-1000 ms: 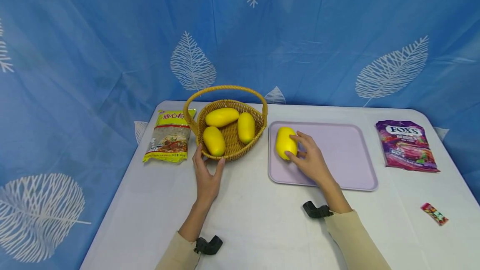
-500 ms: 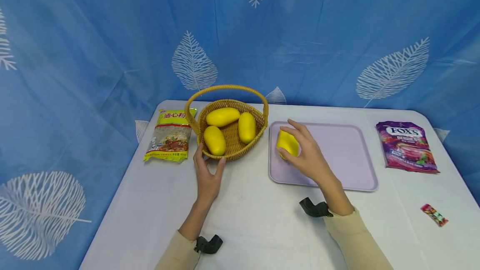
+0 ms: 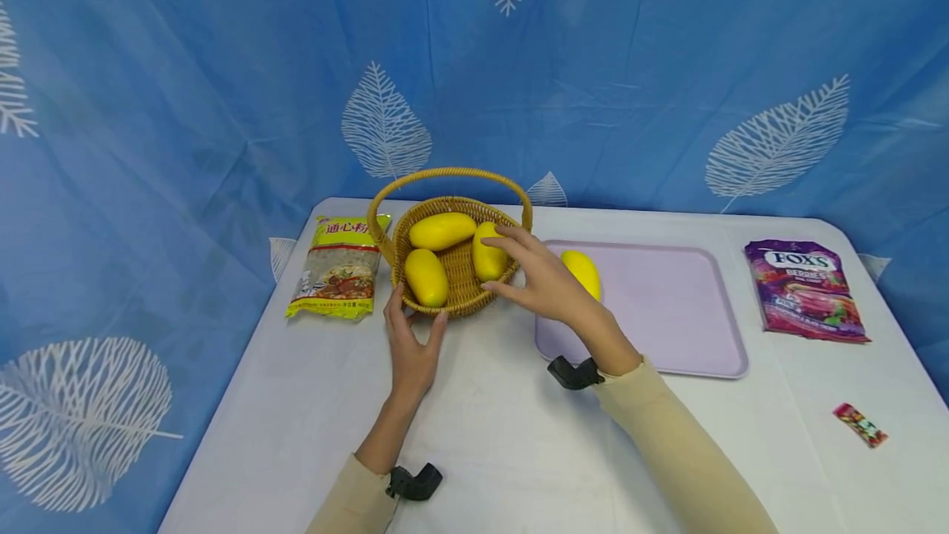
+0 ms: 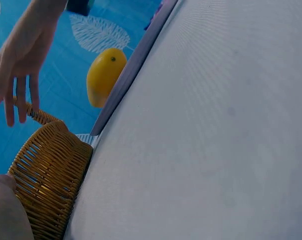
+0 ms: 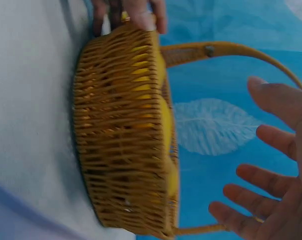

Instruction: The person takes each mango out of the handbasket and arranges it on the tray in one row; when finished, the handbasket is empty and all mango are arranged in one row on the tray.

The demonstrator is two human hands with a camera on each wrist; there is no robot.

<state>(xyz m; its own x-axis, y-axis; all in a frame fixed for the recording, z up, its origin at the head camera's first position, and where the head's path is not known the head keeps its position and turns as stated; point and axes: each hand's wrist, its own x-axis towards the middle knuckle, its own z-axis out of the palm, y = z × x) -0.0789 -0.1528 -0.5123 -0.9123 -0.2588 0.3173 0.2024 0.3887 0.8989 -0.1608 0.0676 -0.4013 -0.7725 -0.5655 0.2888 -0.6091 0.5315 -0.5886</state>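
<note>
A wicker basket [image 3: 461, 277] with an arched handle holds three yellow mangoes: one at the back [image 3: 442, 231], one at the front left [image 3: 426, 279] and one on the right [image 3: 486, 254]. My left hand [image 3: 413, 359] holds the basket's front-left rim, its thumb and fingers spread along the edge. Over the basket's right side hovers my right hand [image 3: 547, 285], fingers apart, beside the right mango. The right wrist view shows the right hand [image 5: 275, 180] with nothing in its grasp. Another mango [image 3: 583, 272] lies on the lilac tray [image 3: 667, 303], partly hidden behind the right hand.
To the left of the basket lies a pasta bag [image 3: 337, 270]. A purple candy bag [image 3: 804, 291] rests right of the tray, and a small wrapped sweet [image 3: 860, 424] is nearer the front. A blue curtain [image 3: 593, 105] hangs behind the white table [image 3: 489, 452].
My right hand has left the mango on the tray and moved left to the basket. The tray mango now lies at a slant. The left hand stays at the basket's rim.
</note>
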